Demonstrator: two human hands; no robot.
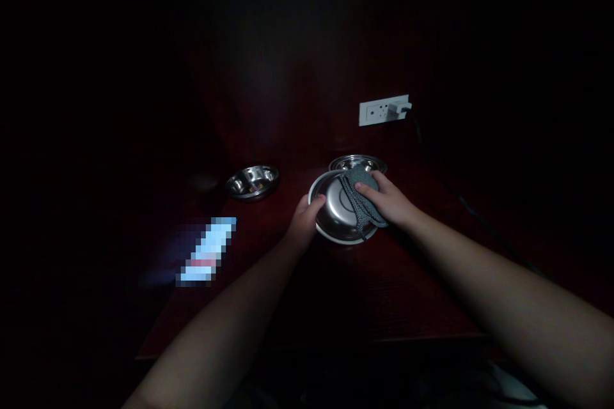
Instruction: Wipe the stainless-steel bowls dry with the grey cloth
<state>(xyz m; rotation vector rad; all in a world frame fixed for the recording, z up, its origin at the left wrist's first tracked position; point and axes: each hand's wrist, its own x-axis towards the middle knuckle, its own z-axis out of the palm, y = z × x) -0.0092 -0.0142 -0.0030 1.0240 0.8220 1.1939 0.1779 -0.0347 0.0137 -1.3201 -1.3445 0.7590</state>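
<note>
A shiny steel bowl [336, 208] is held tilted above the dark red table. My left hand [307, 214] grips its left rim, thumb on the inside or bottom face; I cannot tell which face is toward me. My right hand [384, 198] is closed on a grey-green cloth [362, 185], pressing it against the right part of the bowl. A patterned edge of the cloth hangs down over the metal. Just behind, partly hidden by the bowl and cloth, sits more round steel dishware [357, 160].
Another steel bowl [253, 182] stands at the back left of the table [336, 307]. A bright, pixelated slab [206, 252] lies near the left edge. On the back wall is a white socket [384, 110] with a plug and a dark cable running down right. Surroundings are very dark.
</note>
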